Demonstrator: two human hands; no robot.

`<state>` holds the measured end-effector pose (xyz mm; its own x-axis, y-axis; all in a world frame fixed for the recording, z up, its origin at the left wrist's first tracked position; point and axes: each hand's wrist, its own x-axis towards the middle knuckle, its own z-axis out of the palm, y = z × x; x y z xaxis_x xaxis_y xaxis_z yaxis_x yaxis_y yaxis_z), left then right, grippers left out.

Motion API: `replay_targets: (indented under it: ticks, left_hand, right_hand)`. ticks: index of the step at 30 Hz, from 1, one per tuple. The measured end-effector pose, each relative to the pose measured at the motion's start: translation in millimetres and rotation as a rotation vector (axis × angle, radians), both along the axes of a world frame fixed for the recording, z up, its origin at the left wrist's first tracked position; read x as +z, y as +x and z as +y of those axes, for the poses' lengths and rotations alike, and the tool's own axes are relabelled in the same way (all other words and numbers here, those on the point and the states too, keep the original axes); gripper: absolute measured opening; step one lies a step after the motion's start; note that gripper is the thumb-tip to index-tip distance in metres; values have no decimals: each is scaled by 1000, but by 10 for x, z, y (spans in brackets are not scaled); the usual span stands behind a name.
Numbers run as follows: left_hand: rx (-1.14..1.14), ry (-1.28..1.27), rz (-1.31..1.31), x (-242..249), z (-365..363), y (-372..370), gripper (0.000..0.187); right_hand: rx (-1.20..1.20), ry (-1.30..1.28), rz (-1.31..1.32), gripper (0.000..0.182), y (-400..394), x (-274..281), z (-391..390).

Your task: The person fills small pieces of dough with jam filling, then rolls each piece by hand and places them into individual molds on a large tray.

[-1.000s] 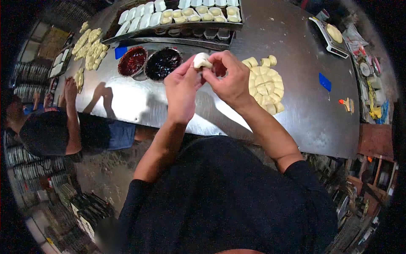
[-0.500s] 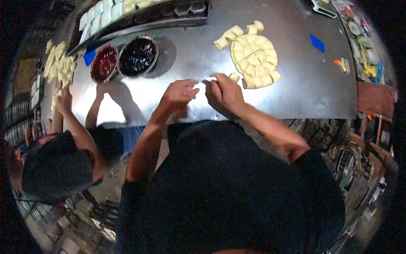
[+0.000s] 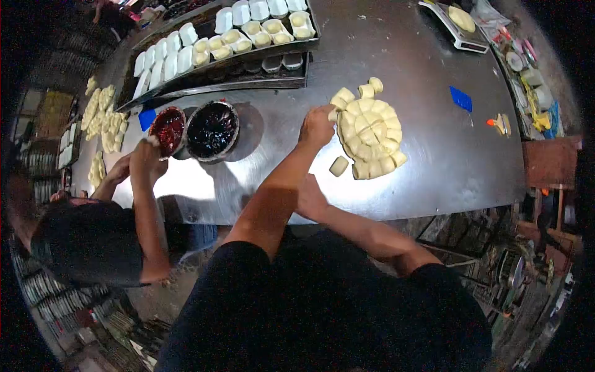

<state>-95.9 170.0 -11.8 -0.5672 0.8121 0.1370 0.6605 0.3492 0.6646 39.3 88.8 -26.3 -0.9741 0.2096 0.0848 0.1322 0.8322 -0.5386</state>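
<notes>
Left hand (image 3: 317, 127) has shifted over to a dough piece (image 3: 333, 116) on the tabletop (image 3: 434, 164), left of the cut dough (image 3: 373, 127); contact's now there. Can't tell if its fingers pinch. Right hand (image 3: 312, 199): near the edge, fingers hidden behind left forearm (image 3: 268, 197).

Our L hand (image 3: 318, 127) now out at L side of dough pcs (image 3: 372, 127), fingers at outer one; 1 s ago we held pc up w/ both. R hand (image 3: 310, 199) now low by table (image 3: 434, 186) edge, partly behind L forearm (image 3: 269, 195); ½ s ago hands side by side. Co-worker's hand (image 3: 145, 161) moved off far-L dough (image 3: 94, 116) to red bowl (image 3: 168, 131). Scale (image 3: 469, 43) back in fuller view vs ½ s ago.
</notes>
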Motion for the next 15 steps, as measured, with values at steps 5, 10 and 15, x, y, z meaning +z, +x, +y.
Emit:
replay_targets:
  ticks: [5,10,15]
  left_hand:
    - [-73,-202,-14,-139,-356,-297,27]
    - [136,-8,-114,-163,-1259,-380,22]
    - [422,23,-256,-199,-1721,-427,22]
  right_hand:
    - [80,-8,310,29,-238,-18,328]
    - [5,-46,321,4,123,-565,-40]
    - [107,-138,405,12,-295,-450,231]
